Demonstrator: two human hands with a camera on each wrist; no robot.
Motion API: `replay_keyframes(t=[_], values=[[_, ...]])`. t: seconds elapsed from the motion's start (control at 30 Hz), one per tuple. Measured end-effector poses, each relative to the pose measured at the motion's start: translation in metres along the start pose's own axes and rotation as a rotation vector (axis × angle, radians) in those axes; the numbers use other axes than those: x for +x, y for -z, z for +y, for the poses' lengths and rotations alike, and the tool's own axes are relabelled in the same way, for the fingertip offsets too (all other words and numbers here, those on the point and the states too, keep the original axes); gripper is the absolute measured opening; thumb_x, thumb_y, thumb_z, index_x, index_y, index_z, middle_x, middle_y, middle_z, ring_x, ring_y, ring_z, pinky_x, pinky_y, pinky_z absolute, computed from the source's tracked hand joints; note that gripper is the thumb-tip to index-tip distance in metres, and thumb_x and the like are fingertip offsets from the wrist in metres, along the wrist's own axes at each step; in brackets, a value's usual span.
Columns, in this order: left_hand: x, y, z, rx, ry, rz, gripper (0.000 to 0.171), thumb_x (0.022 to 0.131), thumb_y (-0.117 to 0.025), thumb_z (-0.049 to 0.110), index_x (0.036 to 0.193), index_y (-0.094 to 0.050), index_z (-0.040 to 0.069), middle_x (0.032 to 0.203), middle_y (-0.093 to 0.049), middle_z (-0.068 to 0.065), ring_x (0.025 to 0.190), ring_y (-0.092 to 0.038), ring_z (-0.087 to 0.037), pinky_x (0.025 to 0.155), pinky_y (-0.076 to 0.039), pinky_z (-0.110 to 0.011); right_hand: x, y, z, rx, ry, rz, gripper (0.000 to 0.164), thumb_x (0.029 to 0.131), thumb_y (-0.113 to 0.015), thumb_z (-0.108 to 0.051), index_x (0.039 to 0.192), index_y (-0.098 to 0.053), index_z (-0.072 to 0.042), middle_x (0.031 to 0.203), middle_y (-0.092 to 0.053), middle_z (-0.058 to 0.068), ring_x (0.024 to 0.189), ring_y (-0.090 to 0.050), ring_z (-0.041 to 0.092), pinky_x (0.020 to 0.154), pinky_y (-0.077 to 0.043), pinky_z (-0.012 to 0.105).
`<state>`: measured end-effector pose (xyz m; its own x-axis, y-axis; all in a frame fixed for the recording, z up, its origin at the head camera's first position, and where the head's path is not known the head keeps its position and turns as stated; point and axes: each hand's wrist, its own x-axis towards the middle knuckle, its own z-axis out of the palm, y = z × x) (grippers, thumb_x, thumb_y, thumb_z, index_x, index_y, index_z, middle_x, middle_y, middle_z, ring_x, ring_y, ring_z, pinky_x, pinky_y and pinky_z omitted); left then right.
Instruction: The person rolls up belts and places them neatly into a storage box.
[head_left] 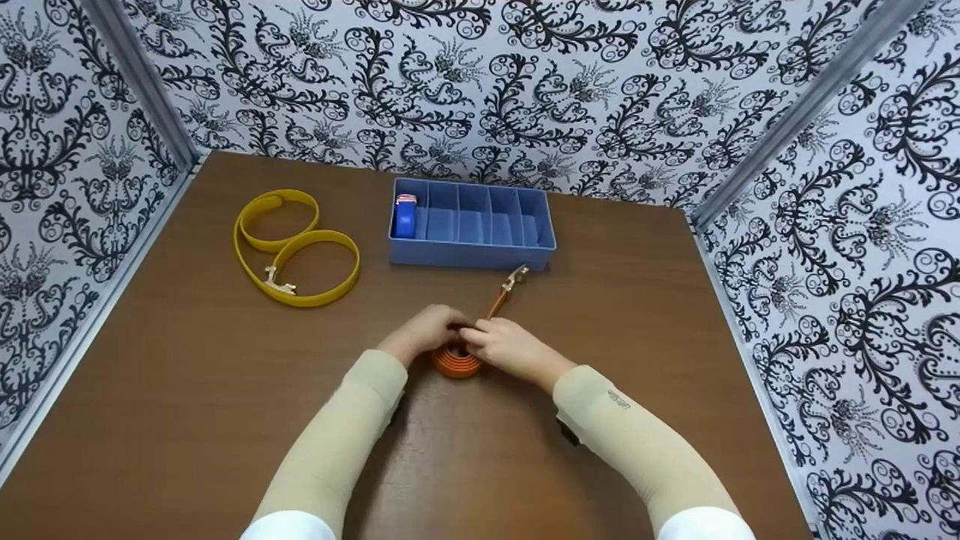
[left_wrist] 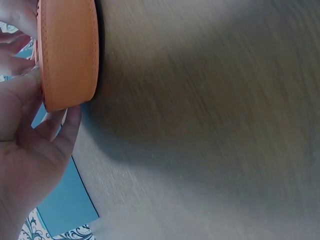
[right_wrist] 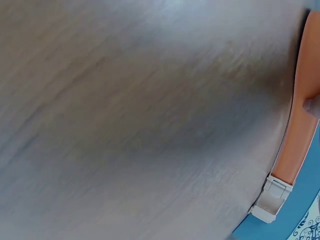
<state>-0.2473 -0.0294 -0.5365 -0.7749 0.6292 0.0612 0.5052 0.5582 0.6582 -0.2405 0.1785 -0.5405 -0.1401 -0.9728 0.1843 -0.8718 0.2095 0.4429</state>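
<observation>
An orange belt stands on its edge on the table, wound into a tight coil, its straight end running away toward the box and ending in a metal buckle. My left hand grips the coil's far left side; in the left wrist view its thumb and fingers lie around the orange band. From the right, my right hand pinches the coil near its centre, fingertips meeting the left hand's. One fingertip touches the strap in the right wrist view, above the buckle.
Behind the hands sits a blue-grey divided box, with a rolled blue belt in its leftmost compartment. A yellow belt with a metal buckle lies loosely looped at the left. Patterned walls enclose the brown table.
</observation>
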Motion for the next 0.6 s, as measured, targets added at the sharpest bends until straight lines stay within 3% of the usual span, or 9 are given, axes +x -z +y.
replay_keyframes(t=[0.07,0.13,0.37,0.47,0.6], values=[[0.002,0.001,0.0,0.016,0.023,0.005,0.024,0.088,-0.066,0.003,0.111,-0.073,0.002,0.108,-0.071,-0.012,0.103,-0.064,-0.03,0.093,-0.048,-0.041,0.001,0.0,-0.001,-0.017,0.01,0.0,0.015,0.089,-0.062,-0.005,0.093,-0.072,-0.015,0.109,-0.055,-0.001,0.088,-0.05,0.018,0.074,-0.047,0.029],[0.004,0.001,0.001,0.043,0.085,0.033,0.024,0.086,-0.069,0.005,0.11,-0.073,0.002,0.106,-0.071,-0.011,0.101,-0.065,-0.029,0.091,-0.048,-0.04,0.003,0.0,-0.001,-0.02,0.019,-0.006,0.014,0.089,-0.061,-0.005,0.091,-0.071,-0.014,0.105,-0.056,-0.001,0.087,-0.05,0.018,0.074,-0.046,0.029],[0.006,0.003,0.008,0.155,0.473,0.185,0.041,0.076,-0.085,0.027,0.111,-0.073,0.009,0.105,-0.071,-0.006,0.099,-0.065,-0.027,0.082,-0.052,-0.043,0.01,0.004,-0.001,-0.032,0.007,-0.101,0.012,0.09,-0.063,-0.007,0.093,-0.072,-0.015,0.097,-0.06,-0.004,0.087,-0.05,0.017,0.075,-0.044,0.03],[0.002,-0.002,0.009,0.167,0.523,0.223,0.045,0.075,-0.085,0.034,0.11,-0.072,0.009,0.107,-0.071,-0.007,0.099,-0.065,-0.028,0.082,-0.052,-0.042,0.012,0.007,-0.003,-0.051,-0.007,-0.146,0.013,0.089,-0.065,-0.01,0.096,-0.073,-0.018,0.097,-0.062,-0.006,0.089,-0.051,0.015,0.076,-0.042,0.03],[-0.009,-0.007,0.01,0.105,0.53,0.268,0.043,0.079,-0.082,0.031,0.111,-0.071,0.005,0.106,-0.071,-0.01,0.098,-0.065,-0.03,0.083,-0.052,-0.042,0.018,0.012,-0.005,-0.056,-0.038,-0.174,0.015,0.089,-0.066,-0.013,0.096,-0.074,-0.022,0.097,-0.064,-0.009,0.091,-0.051,0.014,0.078,-0.042,0.031]])
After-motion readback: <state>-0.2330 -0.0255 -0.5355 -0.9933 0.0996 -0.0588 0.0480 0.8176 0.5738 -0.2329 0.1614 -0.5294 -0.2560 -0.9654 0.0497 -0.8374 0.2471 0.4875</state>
